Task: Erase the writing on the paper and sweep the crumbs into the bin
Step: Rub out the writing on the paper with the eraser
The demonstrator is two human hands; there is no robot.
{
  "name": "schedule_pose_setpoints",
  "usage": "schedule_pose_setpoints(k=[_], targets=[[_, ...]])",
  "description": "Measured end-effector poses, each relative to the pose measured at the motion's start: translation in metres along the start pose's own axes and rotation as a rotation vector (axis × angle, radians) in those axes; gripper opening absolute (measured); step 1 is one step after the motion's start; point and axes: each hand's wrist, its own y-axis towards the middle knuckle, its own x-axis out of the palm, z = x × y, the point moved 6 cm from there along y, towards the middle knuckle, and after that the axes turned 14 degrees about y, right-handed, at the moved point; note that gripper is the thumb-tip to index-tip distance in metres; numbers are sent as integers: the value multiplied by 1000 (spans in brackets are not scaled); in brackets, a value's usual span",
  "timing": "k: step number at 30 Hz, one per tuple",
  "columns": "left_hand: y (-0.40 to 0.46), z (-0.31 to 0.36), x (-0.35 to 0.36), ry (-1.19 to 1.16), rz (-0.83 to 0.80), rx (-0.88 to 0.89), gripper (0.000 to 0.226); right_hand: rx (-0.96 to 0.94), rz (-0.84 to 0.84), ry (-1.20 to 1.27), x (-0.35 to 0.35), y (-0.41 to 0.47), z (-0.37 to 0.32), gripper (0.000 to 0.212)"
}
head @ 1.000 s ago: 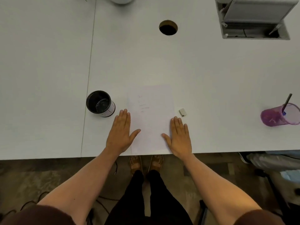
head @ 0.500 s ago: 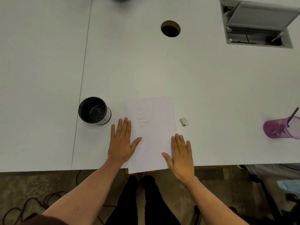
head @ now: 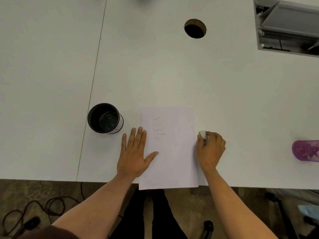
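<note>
A white sheet of paper (head: 174,152) lies at the table's near edge, its bottom hanging slightly over. Several faint pencil lines of writing (head: 158,127) sit in its upper left part. My left hand (head: 133,152) lies flat, fingers spread, on the paper's left edge. Just right of the paper, my right hand (head: 210,149) is curled around a small white eraser (head: 202,134), which sticks out past the fingertips. A small black bin (head: 103,118) stands left of the paper, beyond my left hand.
The white table (head: 155,75) has a round cable hole (head: 195,28) at the back and an open grey cable box (head: 290,26) at the back right. A purple cup (head: 305,150) stands at the right edge. Cables lie on the floor (head: 34,209) below.
My right hand left the paper's lower right edge, moved to the eraser beside the paper and closed on it. The left hand stays flat on the paper.
</note>
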Motion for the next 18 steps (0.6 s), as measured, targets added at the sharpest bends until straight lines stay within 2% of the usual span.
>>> schedule_pose_setpoints(k=[3,5,9,11,18], targets=[[0,0,0,4,-4,3,89,-44,-77,189,3,-9,-22,20],[0,1,0,8,1,9,88,-74,-194,266,12,-22,-43,14],[1,2,-1,16,13,32,87,-242,-477,192,47,-58,-82,13],[1,1,0,8,14,36,86,-295,-560,151,65,-69,-92,15],[2,2,1,27,50,37,86,-361,-486,143,82,-45,-104,7]])
